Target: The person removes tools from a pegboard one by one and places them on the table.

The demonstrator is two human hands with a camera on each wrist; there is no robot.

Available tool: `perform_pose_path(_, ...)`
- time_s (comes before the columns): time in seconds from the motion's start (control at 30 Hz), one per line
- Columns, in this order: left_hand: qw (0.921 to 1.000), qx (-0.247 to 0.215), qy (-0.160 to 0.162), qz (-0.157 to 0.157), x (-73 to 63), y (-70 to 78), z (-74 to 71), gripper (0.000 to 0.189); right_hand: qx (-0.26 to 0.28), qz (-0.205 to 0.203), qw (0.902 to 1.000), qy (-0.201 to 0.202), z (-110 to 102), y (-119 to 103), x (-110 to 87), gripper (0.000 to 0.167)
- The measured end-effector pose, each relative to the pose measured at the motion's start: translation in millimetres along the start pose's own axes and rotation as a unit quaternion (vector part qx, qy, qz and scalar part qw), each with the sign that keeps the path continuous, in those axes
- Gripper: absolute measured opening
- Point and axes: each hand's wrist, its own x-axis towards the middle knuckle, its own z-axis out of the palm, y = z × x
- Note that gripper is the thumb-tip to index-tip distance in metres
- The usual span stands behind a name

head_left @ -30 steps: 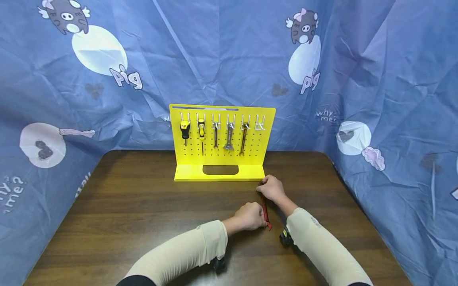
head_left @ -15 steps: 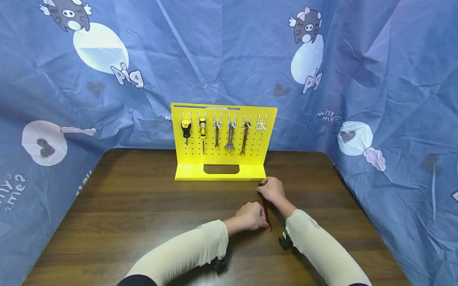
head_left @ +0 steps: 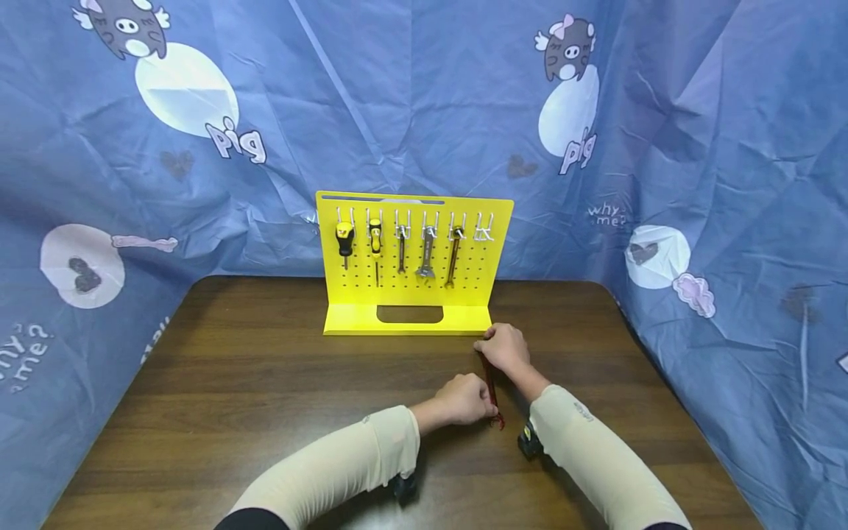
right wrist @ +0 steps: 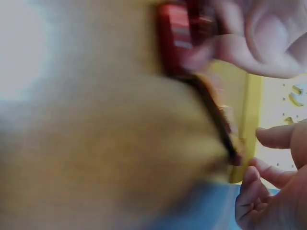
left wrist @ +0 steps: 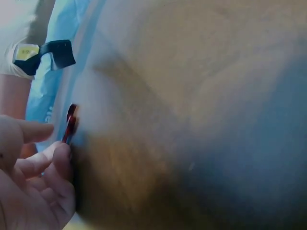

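Note:
A slim red tool (head_left: 490,381) with a forked near end lies along the right side of the tabletop; its exact kind is unclear. My left hand (head_left: 464,400) pinches it near that end, which pokes out past the thumb in the left wrist view. At the far end, by the pegboard's right corner, my right hand (head_left: 506,349) has its fingertips on the tool, partly covering it. The right wrist view is blurred; in it the tool's thin dark shaft (right wrist: 213,108) runs down to the right fingertips (right wrist: 253,165).
A yellow pegboard stand (head_left: 400,319) stands at the back of the brown table (head_left: 265,383). Two screwdrivers (head_left: 344,237) and three wrenches (head_left: 427,252) hang from its hooks, and the rightmost hook (head_left: 484,228) is bare. Blue printed cloth (head_left: 411,96) surrounds the table.
Both hands stay almost in place on the red tool. Its forked near end shows at a slightly different angle beside the left fingers. The head view has shifted a little.

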Motion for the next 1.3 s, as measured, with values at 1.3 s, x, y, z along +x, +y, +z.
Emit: perform_pose_path(1.3, 0.9806, -0.146, 0.130, -0.013, 68.2, -65.4, -118.7, 0.067, 0.189, -0.146, 0.9679, 0.080, -54, -119, 80.2, 0.051)
